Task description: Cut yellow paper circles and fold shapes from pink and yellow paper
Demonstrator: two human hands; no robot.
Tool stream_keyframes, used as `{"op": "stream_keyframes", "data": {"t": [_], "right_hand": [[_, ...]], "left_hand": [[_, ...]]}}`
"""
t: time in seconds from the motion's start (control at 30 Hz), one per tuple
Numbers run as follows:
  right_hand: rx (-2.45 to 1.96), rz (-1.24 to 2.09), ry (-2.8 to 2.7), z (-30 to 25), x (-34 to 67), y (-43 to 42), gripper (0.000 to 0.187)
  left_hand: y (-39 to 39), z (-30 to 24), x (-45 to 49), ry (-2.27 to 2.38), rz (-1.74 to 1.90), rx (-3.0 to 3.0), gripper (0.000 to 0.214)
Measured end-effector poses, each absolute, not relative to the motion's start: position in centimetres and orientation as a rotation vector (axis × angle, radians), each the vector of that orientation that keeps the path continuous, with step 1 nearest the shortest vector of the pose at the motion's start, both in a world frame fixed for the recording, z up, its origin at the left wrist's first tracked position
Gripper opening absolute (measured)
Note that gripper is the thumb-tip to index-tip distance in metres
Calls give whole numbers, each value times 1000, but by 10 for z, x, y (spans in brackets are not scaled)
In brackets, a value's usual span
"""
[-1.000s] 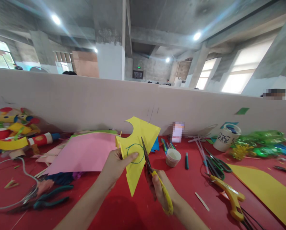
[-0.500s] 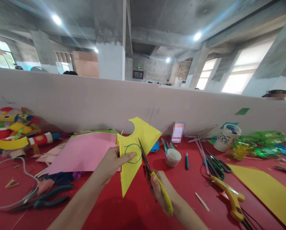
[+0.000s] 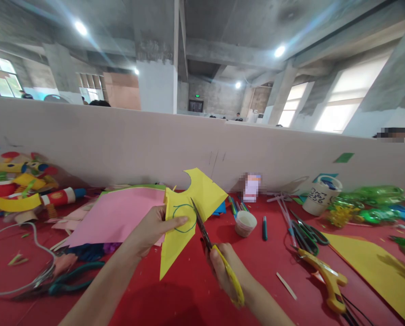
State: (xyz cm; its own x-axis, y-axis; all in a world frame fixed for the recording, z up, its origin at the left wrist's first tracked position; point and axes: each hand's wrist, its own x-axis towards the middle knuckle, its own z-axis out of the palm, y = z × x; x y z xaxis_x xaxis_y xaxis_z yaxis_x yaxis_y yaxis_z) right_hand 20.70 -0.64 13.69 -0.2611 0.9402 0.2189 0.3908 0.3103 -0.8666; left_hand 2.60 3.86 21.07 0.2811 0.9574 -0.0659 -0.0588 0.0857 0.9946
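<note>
A piece of yellow paper [image 3: 207, 194] with a circle drawn on it in dark ink is pinched in my left hand [image 3: 158, 226], the thumb lying over the circle. Its upper edge has a curved notch. My right hand [image 3: 224, 267] is closed round the yellow handles of a pair of scissors [image 3: 202, 228]. The blades stand at the paper, along the right side of the drawn circle, with the upper blade across its face. The lower blade is partly hidden.
Pink paper [image 3: 121, 217] and green-handled pliers [image 3: 75, 276] lie left on the red table [image 3: 175, 303]. Rightward are a paper cup [image 3: 245, 223], a marker [image 3: 264, 228], dark green scissors [image 3: 306, 237], a yellow glue gun [image 3: 325, 276] and yellow-orange sheets [image 3: 375, 271]. A white partition [image 3: 121, 145] stands behind.
The yellow paper and my left hand have shifted slightly left and the paper has turned a little. The scissors' tip has moved slightly left; my right hand has hardly moved.
</note>
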Motion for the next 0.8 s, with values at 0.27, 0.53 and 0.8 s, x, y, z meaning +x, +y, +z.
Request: {"op": "stream_keyframes", "data": {"t": [0.27,0.53,0.8], "right_hand": [[-1205,897,-1811,132,206,-6,58],[-1217,912,-1818,132,207,-5,56],[-1248,1233,-1558,123,203,-3,59]], "left_hand": [[41,212,20,1029,868,1240,24],[42,215,17,1035,842,1246,24],[47,213,16,997,923,1151,33]]}}
